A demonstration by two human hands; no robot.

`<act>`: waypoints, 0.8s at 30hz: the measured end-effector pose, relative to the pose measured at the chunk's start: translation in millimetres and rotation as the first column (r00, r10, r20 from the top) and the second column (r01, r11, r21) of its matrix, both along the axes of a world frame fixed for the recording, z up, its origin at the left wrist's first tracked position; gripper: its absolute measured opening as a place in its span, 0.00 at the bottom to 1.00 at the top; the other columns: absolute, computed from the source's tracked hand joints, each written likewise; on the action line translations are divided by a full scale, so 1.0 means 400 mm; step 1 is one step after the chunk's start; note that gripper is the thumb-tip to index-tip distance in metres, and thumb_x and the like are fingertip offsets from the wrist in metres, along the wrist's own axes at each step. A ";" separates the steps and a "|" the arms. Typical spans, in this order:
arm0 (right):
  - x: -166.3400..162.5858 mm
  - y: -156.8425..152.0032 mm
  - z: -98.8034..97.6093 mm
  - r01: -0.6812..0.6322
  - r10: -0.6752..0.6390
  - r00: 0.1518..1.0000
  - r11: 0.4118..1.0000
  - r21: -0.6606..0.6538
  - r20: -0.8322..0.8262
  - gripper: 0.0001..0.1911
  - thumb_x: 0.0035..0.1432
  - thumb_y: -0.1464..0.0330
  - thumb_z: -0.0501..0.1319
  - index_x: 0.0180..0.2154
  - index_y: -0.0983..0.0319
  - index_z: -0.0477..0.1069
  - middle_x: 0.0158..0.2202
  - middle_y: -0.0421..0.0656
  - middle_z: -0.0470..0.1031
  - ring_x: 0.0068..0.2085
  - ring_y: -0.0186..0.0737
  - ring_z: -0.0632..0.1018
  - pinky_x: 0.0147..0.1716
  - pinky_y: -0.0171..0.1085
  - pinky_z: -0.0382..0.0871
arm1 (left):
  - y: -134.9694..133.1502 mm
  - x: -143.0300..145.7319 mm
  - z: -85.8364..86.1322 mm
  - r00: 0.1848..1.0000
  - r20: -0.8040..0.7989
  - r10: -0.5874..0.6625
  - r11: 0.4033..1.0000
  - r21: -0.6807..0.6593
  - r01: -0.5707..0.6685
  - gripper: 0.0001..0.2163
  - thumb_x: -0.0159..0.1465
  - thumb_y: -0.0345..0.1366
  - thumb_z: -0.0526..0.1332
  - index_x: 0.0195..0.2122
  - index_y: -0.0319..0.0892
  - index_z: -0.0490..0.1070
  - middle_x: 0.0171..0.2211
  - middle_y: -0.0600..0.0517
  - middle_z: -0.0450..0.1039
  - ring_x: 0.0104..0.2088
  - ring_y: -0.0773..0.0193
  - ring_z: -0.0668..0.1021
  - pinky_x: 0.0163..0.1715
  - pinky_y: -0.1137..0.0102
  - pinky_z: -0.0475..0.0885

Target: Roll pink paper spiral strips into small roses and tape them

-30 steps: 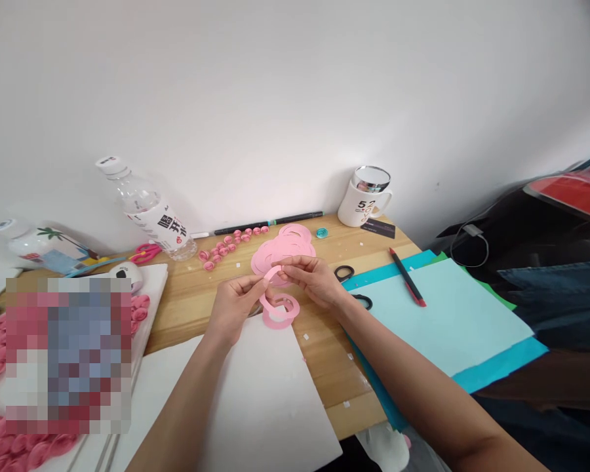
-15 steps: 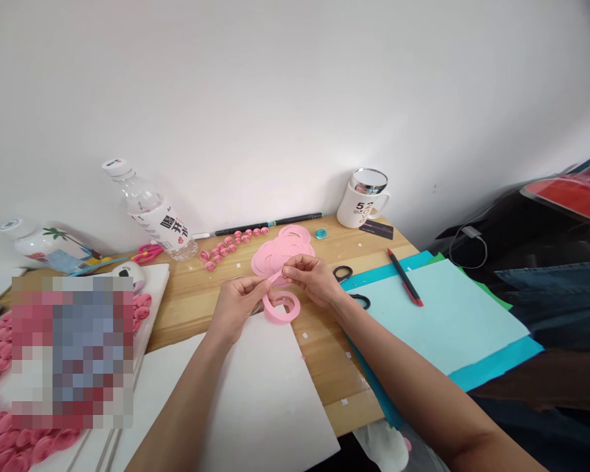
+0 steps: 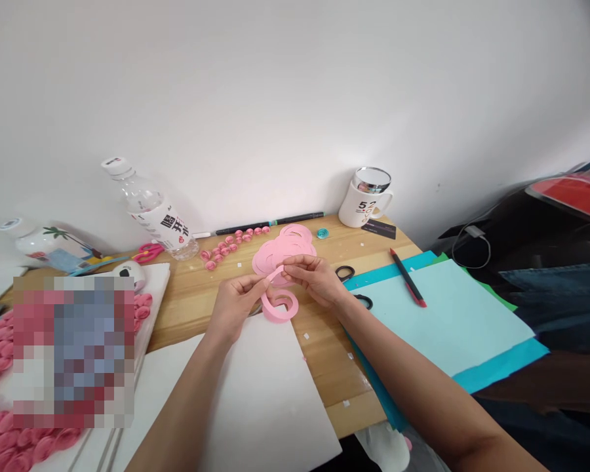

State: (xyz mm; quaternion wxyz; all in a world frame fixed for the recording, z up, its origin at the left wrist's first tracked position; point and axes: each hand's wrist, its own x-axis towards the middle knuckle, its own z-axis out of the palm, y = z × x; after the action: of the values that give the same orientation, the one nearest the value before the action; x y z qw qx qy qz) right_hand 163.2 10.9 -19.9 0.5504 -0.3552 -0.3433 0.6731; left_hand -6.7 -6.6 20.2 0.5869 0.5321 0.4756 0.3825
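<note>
Between my two hands is a pink paper strip [image 3: 281, 316] that hangs down in a loose spiral. My left hand [image 3: 236, 303] pinches it between thumb and fingers. From the other side, my right hand [image 3: 314, 278] pinches its upper end. Just behind my hands lies a pile of pink paper spirals [image 3: 285, 248] on the wooden table. Small rolled pink paper flowers [image 3: 229, 246] sit in rows to the left of the pile. Below my left hand lies a white board [image 3: 268, 393].
A plastic bottle [image 3: 157, 216] and a white mug [image 3: 366, 200] stand by the wall. Black-handled scissors [image 3: 345, 273] and a craft knife [image 3: 408, 278] lie at the right, by light blue paper sheets [image 3: 452, 314]. Many pink flowers [image 3: 0, 354] cover a board at the left.
The pink strip shows more length between my fingertips, as my hands have moved slightly apart. The view has shifted a little; everything else stays put.
</note>
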 end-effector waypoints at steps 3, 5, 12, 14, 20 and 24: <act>0.000 -0.002 0.001 -0.007 0.007 1.000 1.000 0.003 0.016 0.11 0.37 0.69 0.70 0.28 0.62 0.75 0.25 0.38 0.76 0.27 0.30 0.75 0.32 0.32 0.68 | -0.002 0.005 0.001 1.000 0.000 -0.002 1.000 -0.010 0.002 0.10 0.53 0.40 0.62 0.21 0.38 0.72 0.20 0.53 0.71 0.23 0.69 0.71 0.28 0.72 0.68; -0.003 -0.004 0.003 -0.018 0.017 0.999 1.000 0.019 0.045 0.10 0.36 0.69 0.70 0.25 0.62 0.74 0.23 0.37 0.74 0.26 0.29 0.73 0.30 0.32 0.67 | -0.004 0.010 0.001 1.000 0.004 0.002 0.999 -0.034 -0.002 0.10 0.52 0.40 0.63 0.23 0.37 0.73 0.20 0.53 0.71 0.23 0.68 0.71 0.28 0.71 0.68; -0.010 -0.006 0.003 0.014 -0.016 0.999 0.999 0.040 0.047 0.08 0.35 0.68 0.71 0.22 0.62 0.74 0.22 0.38 0.74 0.25 0.30 0.73 0.30 0.33 0.69 | -0.006 0.011 0.001 1.000 0.020 0.012 0.998 -0.054 -0.011 0.10 0.51 0.40 0.64 0.25 0.37 0.74 0.20 0.53 0.71 0.23 0.68 0.71 0.28 0.71 0.68; -0.010 -0.005 0.005 -0.001 0.000 0.999 1.000 0.029 0.036 0.08 0.37 0.66 0.70 0.24 0.62 0.75 0.23 0.39 0.75 0.26 0.31 0.74 0.32 0.34 0.70 | -0.003 0.006 -0.001 1.000 0.020 0.015 0.999 -0.044 -0.014 0.10 0.51 0.40 0.63 0.25 0.38 0.74 0.21 0.52 0.71 0.23 0.68 0.72 0.28 0.72 0.68; -0.009 -0.005 0.012 -0.049 0.048 0.998 0.999 0.010 0.038 0.12 0.37 0.65 0.69 0.28 0.62 0.76 0.29 0.42 0.78 0.31 0.35 0.77 0.38 0.37 0.71 | 0.002 -0.001 -0.004 0.999 0.004 0.048 0.998 -0.028 -0.047 0.09 0.51 0.40 0.63 0.25 0.38 0.74 0.20 0.52 0.71 0.22 0.69 0.71 0.26 0.73 0.68; -0.009 -0.006 0.006 -0.045 0.044 0.998 0.999 0.029 0.035 0.11 0.37 0.67 0.70 0.28 0.62 0.76 0.28 0.41 0.78 0.30 0.36 0.77 0.37 0.38 0.71 | 0.000 0.004 -0.003 0.997 0.020 0.068 0.996 -0.064 -0.067 0.09 0.50 0.39 0.64 0.25 0.37 0.74 0.20 0.52 0.73 0.22 0.68 0.73 0.28 0.71 0.69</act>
State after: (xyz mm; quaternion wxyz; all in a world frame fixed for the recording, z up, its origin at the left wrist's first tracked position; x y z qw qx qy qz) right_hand 159.6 8.5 -17.3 0.5346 -0.3506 -0.3705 0.6738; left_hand -5.1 -6.6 18.9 0.5955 0.4926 0.4984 0.3929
